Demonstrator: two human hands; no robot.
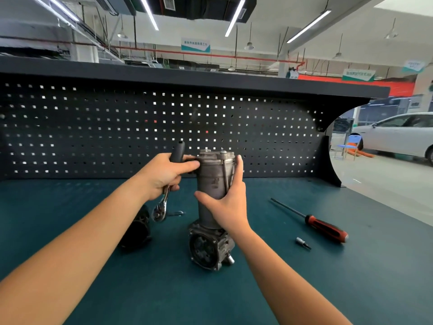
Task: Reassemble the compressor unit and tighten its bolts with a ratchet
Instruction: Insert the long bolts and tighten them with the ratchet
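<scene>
The grey metal compressor unit stands upright on the green bench, its cylinder on top of a blocky base. Long bolts run down the cylinder's right side, with bolt heads on its top cap. My right hand wraps around the cylinder's right side and grips it. My left hand holds the ratchet by its black handle, head hanging down, while its fingertips touch the cylinder's upper left edge.
A black round part lies left of the compressor, partly behind my left forearm. A red-and-black screwdriver and a small socket bit lie to the right. A small metal piece sits near the ratchet head. A black pegboard backs the bench.
</scene>
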